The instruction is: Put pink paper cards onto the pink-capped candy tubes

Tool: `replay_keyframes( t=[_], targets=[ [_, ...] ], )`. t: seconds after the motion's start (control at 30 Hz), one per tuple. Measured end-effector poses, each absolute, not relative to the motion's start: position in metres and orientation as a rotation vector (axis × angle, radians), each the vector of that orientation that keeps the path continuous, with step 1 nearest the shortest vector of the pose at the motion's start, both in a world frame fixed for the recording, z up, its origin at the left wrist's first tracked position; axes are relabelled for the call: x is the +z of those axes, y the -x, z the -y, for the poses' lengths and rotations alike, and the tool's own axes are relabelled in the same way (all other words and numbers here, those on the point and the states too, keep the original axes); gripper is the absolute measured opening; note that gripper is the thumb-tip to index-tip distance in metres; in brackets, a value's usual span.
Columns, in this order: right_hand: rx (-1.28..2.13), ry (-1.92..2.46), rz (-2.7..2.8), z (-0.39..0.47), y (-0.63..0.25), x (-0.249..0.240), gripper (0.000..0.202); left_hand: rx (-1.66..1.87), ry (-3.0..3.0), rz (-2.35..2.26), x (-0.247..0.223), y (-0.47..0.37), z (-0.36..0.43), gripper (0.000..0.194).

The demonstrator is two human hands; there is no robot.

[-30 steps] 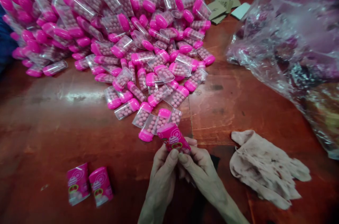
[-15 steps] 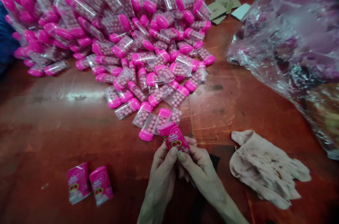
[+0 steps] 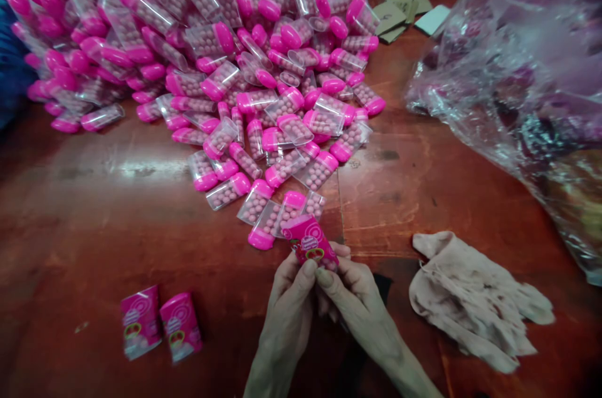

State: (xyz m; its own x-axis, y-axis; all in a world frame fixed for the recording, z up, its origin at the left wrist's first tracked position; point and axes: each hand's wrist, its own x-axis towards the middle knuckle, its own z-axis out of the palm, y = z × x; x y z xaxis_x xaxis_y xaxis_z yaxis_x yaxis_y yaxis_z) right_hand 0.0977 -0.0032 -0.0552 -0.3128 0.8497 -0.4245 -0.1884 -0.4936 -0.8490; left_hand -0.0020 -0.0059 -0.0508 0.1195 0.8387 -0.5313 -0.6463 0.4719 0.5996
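My left grip [image 3: 292, 298] and right grip [image 3: 358, 294] still pinch the labelled pink candy container [image 3: 309, 236], tilted as it was a second ago.

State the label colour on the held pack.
The label is bright pink with paler rings, best seen in the head view.

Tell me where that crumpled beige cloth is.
In the head view, the crumpled beige cloth lies at lower right on the reddish wooden surface, to the right of the right hand and below the clear plastic.
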Motion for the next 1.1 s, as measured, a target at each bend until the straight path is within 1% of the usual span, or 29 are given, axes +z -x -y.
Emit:
replay_keyframes(
  t=[0.13,0.33,0.63,1.1],
  targets=[
    [1.881,1.199,0.912,0.0036,-0.0986,-0.0541,0.031,1.100,-0.246,-0.946,-0.0500,0.0019,0.0054,0.019],
    [1.879,1.209,0.919,0.0038,-0.0988,-0.0531,0.030,1.114,-0.225,-0.941,-0.0490,0.0011,0.0050,0.015],
    [1.883,1.225,0.923,0.0036,-0.0985,-0.0534,0.033,1.100,-0.218,-0.963,-0.0509,0.0019,0.0058,0.017],
    [1.887,1.245,0.940,0.0027,-0.0999,-0.0514,0.032,1.108,-0.210,-0.949,-0.0502,0.0020,0.0055,0.015]
  ],
)
